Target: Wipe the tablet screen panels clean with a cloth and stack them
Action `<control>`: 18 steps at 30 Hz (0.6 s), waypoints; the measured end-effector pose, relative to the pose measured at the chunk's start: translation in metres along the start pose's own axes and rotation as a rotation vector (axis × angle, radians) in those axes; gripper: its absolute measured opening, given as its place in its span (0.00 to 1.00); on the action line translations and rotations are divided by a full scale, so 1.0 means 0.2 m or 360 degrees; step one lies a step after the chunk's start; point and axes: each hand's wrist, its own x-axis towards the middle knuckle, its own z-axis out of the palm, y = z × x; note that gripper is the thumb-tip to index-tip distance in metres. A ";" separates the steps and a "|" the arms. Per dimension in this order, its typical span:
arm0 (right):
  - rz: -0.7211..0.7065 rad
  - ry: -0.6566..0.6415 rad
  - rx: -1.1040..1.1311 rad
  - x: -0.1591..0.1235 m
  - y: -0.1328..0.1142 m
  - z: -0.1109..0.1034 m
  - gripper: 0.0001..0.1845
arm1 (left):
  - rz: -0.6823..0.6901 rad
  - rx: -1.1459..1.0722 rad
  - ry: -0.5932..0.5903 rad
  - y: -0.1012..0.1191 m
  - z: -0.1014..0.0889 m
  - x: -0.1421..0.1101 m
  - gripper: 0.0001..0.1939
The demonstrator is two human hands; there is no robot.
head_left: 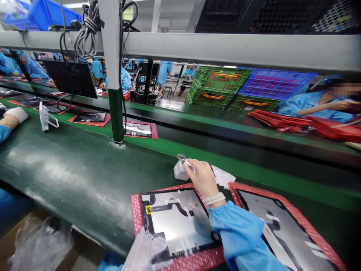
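A display panel [180,222], silver-backed with a black rim and ribbon cable, lies on red bubble wrap [136,212] in front of me. My left hand [145,246], in a whitish glove, holds the panel's near left corner; its fingers are partly blurred. Beyond the panel's far edge, my bare right hand [201,177] reaches to a small white bottle [180,171] with a round lid tipped up. Its fingers pinch a small white piece, like a wipe, at the bottle's top. A second display panel [282,229] rests on red bubble wrap to the right.
A white crumpled sheet [222,177] lies behind my right wrist. A post [115,113] rises from the bench [70,162]. More wrapped panels [90,117] line the green belt. A small white stand [44,117] and another person's gloved hand [17,114] are at left.
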 end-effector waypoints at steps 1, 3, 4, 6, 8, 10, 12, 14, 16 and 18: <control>0.0008 -0.0009 0.0011 0.00 0.00 0.00 0.18 | -0.0007 -0.0012 0.0003 0.00 0.00 0.00 0.24; 0.0015 -0.0023 0.0025 0.00 0.00 -0.01 0.18 | -0.0005 -0.0014 0.0001 0.01 0.01 -0.01 0.23; 0.0019 -0.0029 0.0032 0.01 0.00 -0.01 0.17 | -0.0002 -0.0009 0.0000 0.02 0.01 -0.01 0.22; 0.0025 -0.0043 0.0046 0.01 0.00 -0.02 0.17 | 0.0006 0.0013 -0.0003 0.04 0.03 -0.03 0.24; 0.0029 -0.0056 0.0058 0.01 0.00 -0.02 0.17 | -0.0008 0.0055 -0.0002 0.07 0.05 -0.04 0.29; 0.0027 -0.0074 0.0067 0.01 0.00 -0.02 0.17 | -0.0026 0.0075 -0.0006 0.09 0.07 -0.06 0.38; 0.0022 -0.0091 0.0074 0.02 0.00 -0.02 0.17 | -0.0037 0.0058 -0.0003 0.09 0.07 -0.06 0.44; 0.0018 -0.0103 0.0077 0.02 0.01 -0.02 0.17 | -0.0039 0.0048 -0.0003 0.09 0.06 -0.06 0.47; 0.0015 -0.0112 0.0081 0.02 0.01 -0.02 0.17 | -0.0039 0.0073 -0.0026 0.09 0.05 -0.05 0.44; 0.0015 -0.0118 0.0084 0.02 0.01 -0.02 0.17 | -0.0038 0.0118 -0.0072 0.09 0.05 -0.05 0.40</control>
